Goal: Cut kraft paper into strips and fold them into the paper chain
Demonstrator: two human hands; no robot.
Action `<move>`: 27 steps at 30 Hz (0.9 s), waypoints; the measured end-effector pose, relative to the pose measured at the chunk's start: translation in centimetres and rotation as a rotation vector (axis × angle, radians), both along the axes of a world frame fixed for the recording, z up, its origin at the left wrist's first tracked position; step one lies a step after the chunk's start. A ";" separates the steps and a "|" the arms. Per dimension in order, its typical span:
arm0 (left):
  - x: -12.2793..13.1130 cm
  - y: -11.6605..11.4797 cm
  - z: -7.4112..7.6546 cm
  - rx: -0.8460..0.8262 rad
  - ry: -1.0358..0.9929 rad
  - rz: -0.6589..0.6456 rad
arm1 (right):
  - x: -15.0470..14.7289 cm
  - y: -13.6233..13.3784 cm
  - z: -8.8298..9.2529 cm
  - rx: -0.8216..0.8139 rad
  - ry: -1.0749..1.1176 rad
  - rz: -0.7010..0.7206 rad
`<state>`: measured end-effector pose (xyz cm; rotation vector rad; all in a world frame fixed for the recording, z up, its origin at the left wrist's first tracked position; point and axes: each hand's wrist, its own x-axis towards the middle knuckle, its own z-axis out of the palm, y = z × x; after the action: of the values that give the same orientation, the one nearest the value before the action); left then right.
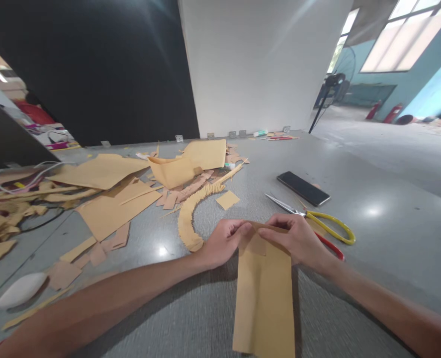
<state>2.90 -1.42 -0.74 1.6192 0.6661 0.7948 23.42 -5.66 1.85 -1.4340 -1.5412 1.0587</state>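
Observation:
A long strip of tan paper [267, 303] hangs toward me from both hands, creased lengthwise, with a smaller paper piece lying against its top. My left hand [225, 241] pinches the upper left corner between thumb and fingers. At the upper right edge my right hand [293, 236] grips the same paper, its thumb on the near face. Just beyond my right hand lie scissors [326, 223] with one yellow and one red handle, partly covered by that hand. A curved, pleated paper band [190, 216] rests to the left of my left hand.
A black phone [303, 188] lies behind the scissors. Paper sheets and scraps [116, 204] cover the left of the grey table [377, 258], with a white computer mouse [22, 290] at the near left. Black and white panels [261, 69] stand along the back.

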 end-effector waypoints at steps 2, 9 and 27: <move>0.0 0.0 0.0 -0.040 -0.036 -0.023 | 0.1 0.1 -0.1 0.029 0.000 -0.024; -0.1 0.0 -0.4 -0.291 -0.051 -0.150 | 1.2 0.9 0.9 0.162 0.087 -0.400; 0.6 1.1 -0.8 -0.442 -0.412 0.120 | 3.0 2.7 -0.4 0.213 0.533 -0.645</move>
<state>3.53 -0.29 -1.52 0.9851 0.5919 0.9572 26.44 -2.97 1.48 -1.2353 -0.7092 0.7606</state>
